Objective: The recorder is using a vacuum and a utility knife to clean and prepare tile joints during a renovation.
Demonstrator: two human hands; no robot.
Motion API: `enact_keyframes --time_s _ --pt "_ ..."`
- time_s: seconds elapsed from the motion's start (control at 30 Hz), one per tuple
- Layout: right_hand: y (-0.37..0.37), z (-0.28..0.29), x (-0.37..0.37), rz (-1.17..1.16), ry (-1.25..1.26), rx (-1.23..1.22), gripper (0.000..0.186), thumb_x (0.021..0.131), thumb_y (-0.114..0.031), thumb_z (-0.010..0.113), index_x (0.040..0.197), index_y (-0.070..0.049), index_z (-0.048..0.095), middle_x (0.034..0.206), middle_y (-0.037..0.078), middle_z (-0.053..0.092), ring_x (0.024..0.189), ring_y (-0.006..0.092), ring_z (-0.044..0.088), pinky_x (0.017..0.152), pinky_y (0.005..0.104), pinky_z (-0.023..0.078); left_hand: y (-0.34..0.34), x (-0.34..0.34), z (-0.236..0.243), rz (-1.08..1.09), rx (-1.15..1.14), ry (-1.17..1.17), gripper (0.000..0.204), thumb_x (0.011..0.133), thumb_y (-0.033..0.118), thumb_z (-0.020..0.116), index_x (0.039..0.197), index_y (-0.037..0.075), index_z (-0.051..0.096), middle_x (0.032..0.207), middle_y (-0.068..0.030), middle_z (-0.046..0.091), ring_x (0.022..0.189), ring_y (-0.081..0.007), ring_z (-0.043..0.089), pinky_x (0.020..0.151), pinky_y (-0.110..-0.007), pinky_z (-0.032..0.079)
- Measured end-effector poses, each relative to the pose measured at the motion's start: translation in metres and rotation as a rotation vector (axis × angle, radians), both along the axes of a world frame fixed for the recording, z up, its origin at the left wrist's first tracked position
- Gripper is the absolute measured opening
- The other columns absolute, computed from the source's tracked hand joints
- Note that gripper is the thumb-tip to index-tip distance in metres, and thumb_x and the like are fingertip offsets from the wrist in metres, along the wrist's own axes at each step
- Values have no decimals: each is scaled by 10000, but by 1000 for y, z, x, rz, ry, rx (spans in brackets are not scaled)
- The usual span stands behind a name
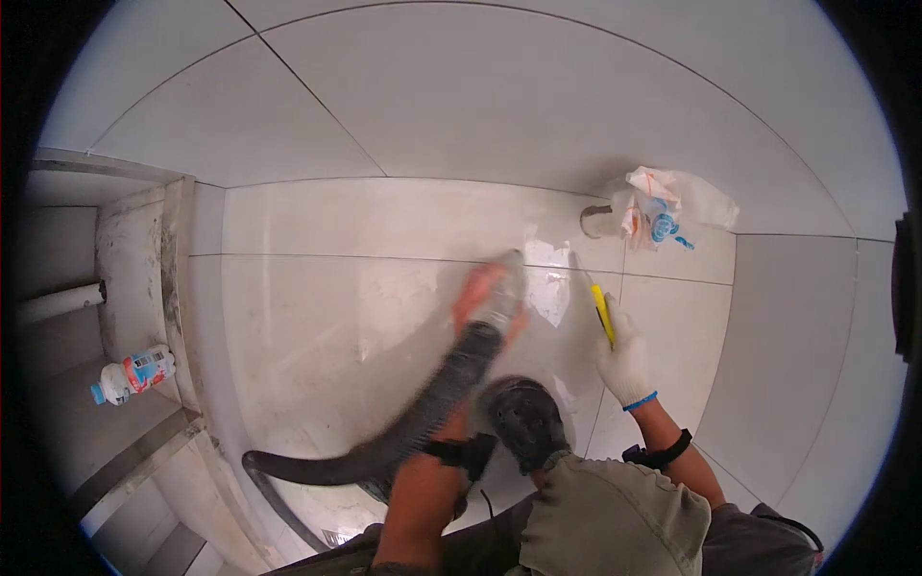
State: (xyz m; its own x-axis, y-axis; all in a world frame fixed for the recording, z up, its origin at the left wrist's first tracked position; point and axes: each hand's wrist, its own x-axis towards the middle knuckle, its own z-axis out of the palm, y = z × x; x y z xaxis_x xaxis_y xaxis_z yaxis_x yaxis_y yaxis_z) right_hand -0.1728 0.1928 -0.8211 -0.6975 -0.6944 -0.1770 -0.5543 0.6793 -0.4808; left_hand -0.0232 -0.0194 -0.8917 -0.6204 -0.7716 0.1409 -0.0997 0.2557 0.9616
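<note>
My left hand (pixel 473 291), smeared by motion, is wrapped round the pale end piece of a black ribbed vacuum hose (pixel 432 394). The tip of that piece is close to the tile joint in the middle of the floor. A white glove with a blue cuff covers my right hand (pixel 622 360), which is closed on a hand tool with a yellow handle (pixel 602 312). Its thin blade points away from me to the joint; the exact kind of blade is too small to make out. Between nozzle and blade, a shiny wet-looking patch (pixel 549 293) lies on the tiles.
A crumpled plastic bag (pixel 663 206) stands by the far wall, beside a round pipe opening (pixel 597 222). On the left, a bottle with a blue cap (pixel 134 374) lies in a framed recess near a white pipe (pixel 60 303). My dark shoe (pixel 526 420) is on the floor between my arms.
</note>
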Motion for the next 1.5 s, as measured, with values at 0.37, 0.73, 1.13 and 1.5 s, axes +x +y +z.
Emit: enact_keyframes --time_s 0.37,0.73,1.13,1.5 --pt "-64 10 17 203 -65 3 616 908 -62 606 1518 -93 525 1088 252 684 900 464 697 784 545 569 -168 166 34 336 155 -264 583 856 20 757 1386 107 531 1273 -74 610 1166 -202 596 1027 -353 505" --pt "-199 7 52 425 -387 -218 468 989 -193 655 1415 -10 586 1154 316 695 1036 479 696 893 499 556 -239 246 14 596 10 -151 591 800 12 785 1341 95 562 1198 -45 625 1113 -169 602 1005 -338 501" --pt "-430 -5 145 912 -342 -310 381 1032 -234 579 1333 -10 642 1050 276 718 960 461 690 852 489 549 -256 279 4 1020 -76 -222 536 782 18 813 1276 39 606 1235 -80 621 1142 -211 603 1047 -350 484" --pt "-527 -22 213 1213 -5 -330 256 991 -184 581 1152 -57 735 974 220 747 893 426 709 784 542 552 -233 299 19 1028 -239 -525 523 731 100 836 1216 47 648 1166 -92 654 1104 -236 627 1030 -366 493"
